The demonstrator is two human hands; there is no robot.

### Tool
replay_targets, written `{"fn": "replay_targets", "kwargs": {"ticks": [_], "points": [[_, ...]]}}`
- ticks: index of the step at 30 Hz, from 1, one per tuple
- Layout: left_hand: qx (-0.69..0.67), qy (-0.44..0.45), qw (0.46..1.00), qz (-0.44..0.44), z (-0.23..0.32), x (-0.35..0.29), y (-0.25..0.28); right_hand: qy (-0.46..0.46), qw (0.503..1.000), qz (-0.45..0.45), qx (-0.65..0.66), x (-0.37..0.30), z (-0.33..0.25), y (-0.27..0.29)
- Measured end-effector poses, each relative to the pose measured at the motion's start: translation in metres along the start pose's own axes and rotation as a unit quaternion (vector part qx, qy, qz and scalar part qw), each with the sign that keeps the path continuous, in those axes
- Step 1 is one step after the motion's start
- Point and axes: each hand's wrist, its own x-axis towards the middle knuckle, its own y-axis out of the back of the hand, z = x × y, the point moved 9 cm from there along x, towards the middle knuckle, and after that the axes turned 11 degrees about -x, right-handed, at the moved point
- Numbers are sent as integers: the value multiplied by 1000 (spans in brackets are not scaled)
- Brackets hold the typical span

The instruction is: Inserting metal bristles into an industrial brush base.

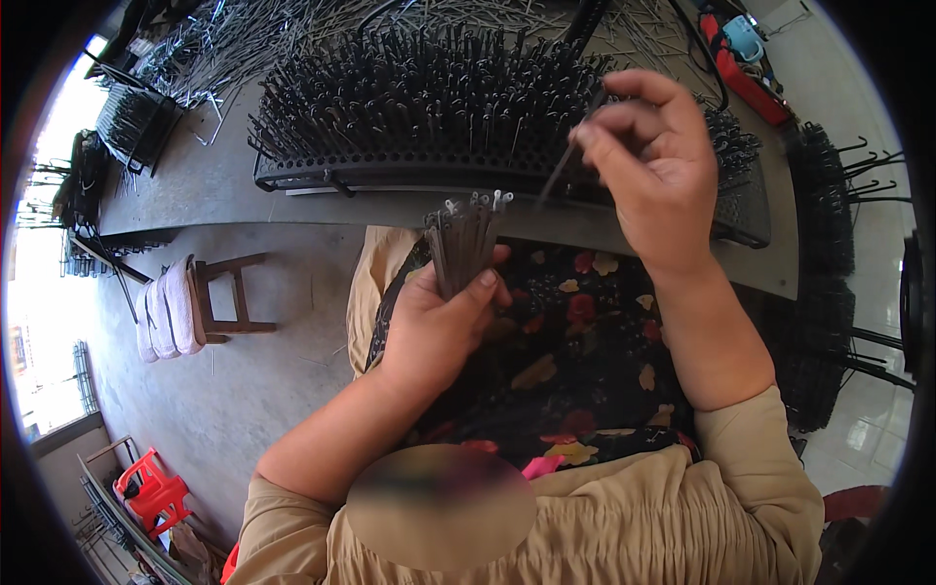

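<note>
My left hand [444, 317] is closed round a bundle of thin dark metal rods [463, 239], held upright above my lap; their upper ends look flattened, some with a small hole. Between the thumb and fingers of my right hand [658, 161] is a single dark metal rod [558, 175], slanting down to the left and blurred. That hand is over the front right part of a long black perforated rack [390, 174]. Densely packed rods with hooked tops [429, 93] stand upright in the rack's holes.
Loose rods [224, 44] lie heaped at the table's back. A smaller filled rack [136, 127] stands at the far left. Left on the floor is a wooden stool [229, 297] with a cloth, and a red plastic stool [154, 492]. Dark hooked rods [824, 214] stand along the right.
</note>
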Motion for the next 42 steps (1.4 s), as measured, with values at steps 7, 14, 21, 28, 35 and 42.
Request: {"fn": "replay_targets", "kwargs": {"ticks": [7,14,21,28,35,42], "points": [[102,-49,993,22,8,1,-3,299,925,117,-206,-8,-30,1],[101,-29,994,42,6,1,-1,334,914,83,-215,-7,-37,-10],[70,-16,996,54,1,2,4,357,872,1,-335,-2,-32,-33],[36,-53,997,53,5,-2,7,-11,993,-101,-56,-27,4,-31],[-7,-59,998,30,7,-2,2,-220,951,-157,149,-33,25,-30],[-26,-53,997,54,4,0,1,-199,950,-228,75,-73,31,-46]]}}
